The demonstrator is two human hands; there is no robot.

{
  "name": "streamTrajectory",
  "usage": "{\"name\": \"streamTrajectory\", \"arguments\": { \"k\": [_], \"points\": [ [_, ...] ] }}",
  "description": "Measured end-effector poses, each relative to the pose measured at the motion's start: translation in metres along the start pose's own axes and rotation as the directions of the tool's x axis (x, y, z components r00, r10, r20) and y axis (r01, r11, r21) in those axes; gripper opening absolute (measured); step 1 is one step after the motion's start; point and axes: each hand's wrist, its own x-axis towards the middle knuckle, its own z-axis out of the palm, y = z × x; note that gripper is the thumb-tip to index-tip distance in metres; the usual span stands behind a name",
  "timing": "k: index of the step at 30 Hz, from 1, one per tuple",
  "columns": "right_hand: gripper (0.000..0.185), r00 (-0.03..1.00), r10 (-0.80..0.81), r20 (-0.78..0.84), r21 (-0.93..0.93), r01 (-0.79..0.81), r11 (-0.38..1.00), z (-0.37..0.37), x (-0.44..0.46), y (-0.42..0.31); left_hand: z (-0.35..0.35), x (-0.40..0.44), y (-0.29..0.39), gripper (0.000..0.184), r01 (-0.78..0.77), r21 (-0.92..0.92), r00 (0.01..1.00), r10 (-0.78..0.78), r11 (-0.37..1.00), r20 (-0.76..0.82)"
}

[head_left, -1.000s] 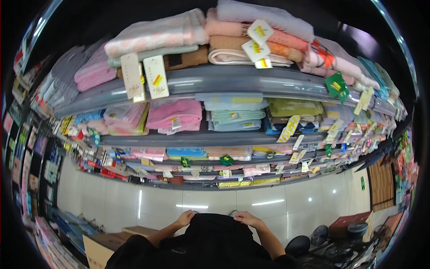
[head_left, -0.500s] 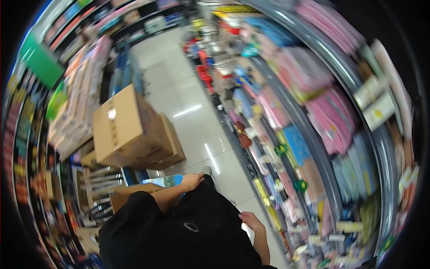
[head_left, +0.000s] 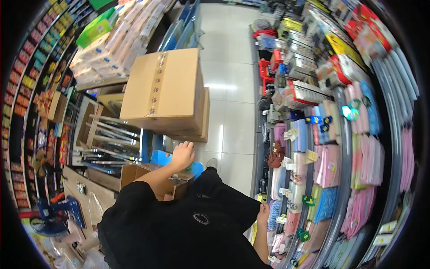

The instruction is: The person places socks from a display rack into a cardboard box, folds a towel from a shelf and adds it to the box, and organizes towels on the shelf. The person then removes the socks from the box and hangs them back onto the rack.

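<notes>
My left hand [head_left: 183,155] reaches forward over an open cardboard box [head_left: 134,174], its fingers slightly bent and apart, with nothing seen in them. Under and beside it is a bright blue thing [head_left: 160,158] at the box, partly hidden by my forearm. On the right, my right hand [head_left: 263,213] pinches the edge of the black shirt [head_left: 224,215] I wear and draws the cloth out sideways. Just ahead of my left hand stands a large taped cardboard carton [head_left: 163,85], stacked on another carton [head_left: 204,121].
Shelves of folded towels [head_left: 329,166] line the right side. Packs of tissue paper [head_left: 121,45] are piled at the upper left, above metal racks [head_left: 114,134]. A blue fan [head_left: 53,213] stands lower left. The tiled aisle [head_left: 228,116] runs ahead; my shoe [head_left: 212,163] shows on it.
My left hand has come away from the shirt and moved forward over the box. My right hand still holds the shirt, now stretched farther right. The view has turned, showing the carton nearer the middle.
</notes>
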Motion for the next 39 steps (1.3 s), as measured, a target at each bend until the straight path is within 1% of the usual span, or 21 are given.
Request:
{"name": "streamTrajectory", "arguments": {
  "k": [1, 3, 5, 7, 8, 10, 13, 14, 15, 17, 19, 20, 22, 24, 27, 29, 31, 33, 35, 36, 39],
  "points": [
    [0.023, 0.999, 0.002, 0.034, -0.02, -0.002, 1.0, 0.012, 0.009, -0.003, -0.009, -0.01, -0.008, 0.022, 0.042, 0.02, 0.999, -0.042, 0.999, 0.024],
    [0.024, 0.979, -0.154, 0.136, -0.176, 0.177, 0.968, 0.035, 0.03, -0.017, -0.03, -0.026, -0.013, 0.022, 0.117, 0.011, 0.992, -0.117, 0.993, 0.041],
    [0.024, 0.943, -0.165, 0.288, -0.239, 0.237, 0.942, 0.056, 0.052, -0.034, -0.052, -0.04, -0.012, 0.022, 0.148, -0.097, 0.985, -0.156, 0.984, -0.079],
    [0.025, 0.888, -0.162, 0.431, -0.293, 0.307, 0.906, 0.068, 0.068, -0.048, -0.079, -0.054, -0.005, 0.022, 0.242, -0.125, 0.963, -0.254, 0.962, -0.09],
    [0.026, 0.852, -0.19, 0.488, -0.304, 0.37, 0.878, 0.07, 0.077, -0.058, -0.09, -0.06, -0.002, 0.023, 0.246, -0.146, 0.944, -0.271, 0.958, -0.186],
    [0.029, 0.792, -0.165, 0.588, -0.341, 0.427, 0.837, 0.076, 0.095, -0.076, -0.097, -0.077, 0.0, 0.024, 0.292, -0.16, 0.863, -0.331, 0.943, -0.381],
    [0.03, 0.638, -0.168, 0.751, -0.287, 0.545, 0.788, 0.087, 0.123, -0.086, -0.093, -0.124, 0.013, 0.023, 0.427, -0.221, 0.729, -0.478, 0.877, -0.49],
    [0.032, 0.56, -0.163, 0.812, -0.266, 0.604, 0.751, 0.092, 0.132, -0.092, -0.09, -0.141, 0.024, 0.021, 0.468, -0.262, 0.698, -0.535, 0.844, -0.476],
    [0.032, 0.561, -0.078, 0.824, -0.321, 0.575, 0.752, 0.097, 0.139, -0.099, -0.086, -0.158, 0.036, 0.021, 0.502, -0.266, 0.672, -0.565, 0.823, -0.479],
    [0.032, 0.575, -0.118, 0.809, -0.347, 0.631, 0.694, 0.11, 0.168, -0.094, -0.077, -0.191, 0.065, 0.02, 0.643, -0.335, 0.662, -0.72, 0.689, -0.21],
    [0.033, 0.587, -0.165, 0.792, -0.382, 0.689, 0.616, 0.125, 0.196, -0.093, -0.062, -0.223, 0.089, 0.022, 0.674, -0.312, 0.643, -0.739, 0.67, -0.2],
    [0.032, 0.541, -0.22, 0.812, -0.344, 0.747, 0.569, 0.131, 0.203, -0.101, -0.054, -0.237, 0.104, 0.024, 0.7, -0.298, 0.643, -0.754, 0.649, -0.134],
    [0.031, 0.485, -0.277, 0.83, -0.251, 0.767, 0.591, 0.141, 0.206, -0.116, -0.04, -0.258, 0.132, 0.027, 0.757, -0.263, 0.613, -0.789, 0.598, -0.028],
    [0.03, 0.424, -0.338, 0.84, -0.149, 0.78, 0.608, 0.154, 0.196, -0.139, -0.024, -0.279, 0.149, 0.025, 0.748, -0.243, 0.623, -0.78, 0.617, -0.062],
    [0.028, 0.373, -0.303, 0.877, -0.115, 0.775, 0.622, 0.159, 0.174, -0.146, -0.005, -0.305, 0.174, 0.027, 0.751, -0.202, 0.625, -0.776, 0.628, -0.088],
    [0.028, 0.296, -0.28, 0.913, -0.031, 0.735, 0.677, 0.166, 0.151, -0.148, -0.003, -0.31, 0.189, 0.037, 0.822, -0.193, 0.552, -0.832, 0.535, 0.046],
    [0.026, 0.22, -0.172, 0.96, 0.013, 0.579, 0.815, 0.167, 0.118, -0.152, 0.007, -0.319, 0.196, 0.042, 0.816, -0.182, 0.56, -0.829, 0.549, 0.007],
    [0.032, 0.124, -0.099, 0.987, 0.061, 0.278, 0.959, 0.155, 0.07, -0.183, 0.014, -0.323, 0.2, 0.047, 0.809, -0.174, 0.568, -0.823, 0.562, -0.015],
    [0.038, 0.02, -0.12, 0.993, 0.114, 0.186, 0.976, 0.152, 0.042, -0.198, 0.018, -0.319, 0.202, 0.052, 0.833, -0.141, 0.545, -0.837, 0.535, 0.043],
    [0.042, -0.005, -0.132, 0.991, 0.13, 0.191, 0.973, 0.15, 0.029, -0.207, 0.022, -0.32, 0.202, 0.052, 0.831, -0.146, 0.547, -0.836, 0.536, 0.043],
    [0.038, 0.02, -0.117, 0.993, 0.11, 0.203, 0.973, 0.148, 0.005, -0.223, 0.029, -0.322, 0.197, 0.055, 0.795, -0.086, 0.602, -0.798, 0.6, -0.004]
  ]
}}
